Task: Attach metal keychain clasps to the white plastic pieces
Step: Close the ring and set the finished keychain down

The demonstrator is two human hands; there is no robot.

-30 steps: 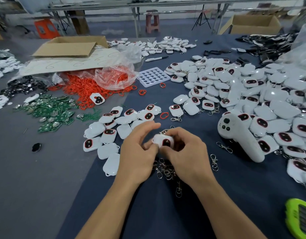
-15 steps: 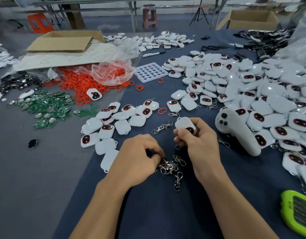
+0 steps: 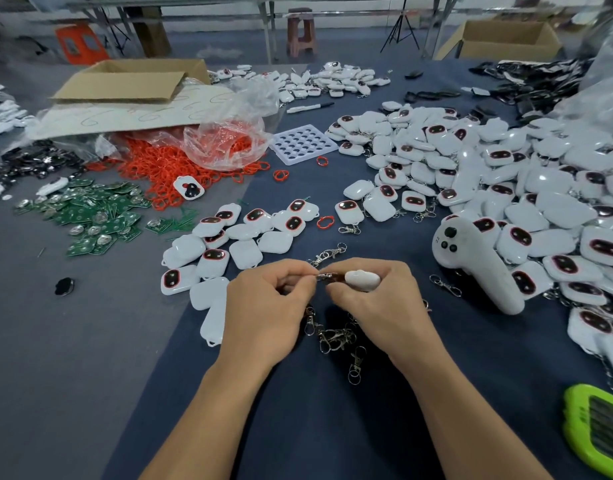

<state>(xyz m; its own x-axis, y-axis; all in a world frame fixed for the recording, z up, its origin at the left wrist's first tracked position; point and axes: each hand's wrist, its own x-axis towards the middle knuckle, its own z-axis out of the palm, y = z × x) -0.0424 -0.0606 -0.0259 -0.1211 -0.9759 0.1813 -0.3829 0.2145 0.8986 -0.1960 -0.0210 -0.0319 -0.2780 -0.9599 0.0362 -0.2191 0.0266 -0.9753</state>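
2 hands, left (image 3: 267, 313) pinching metal clasp (image 3: 327, 277), right (image 3: 381, 306) gripping rounded white piece (image 3: 362, 279), apparently touching

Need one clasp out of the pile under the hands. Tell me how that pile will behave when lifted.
The clasps lie hooked and overlapping, so pulling one will probably drag neighbours along. They look small and thin with loose rings, so they are likely light and jointed rather than stiff.
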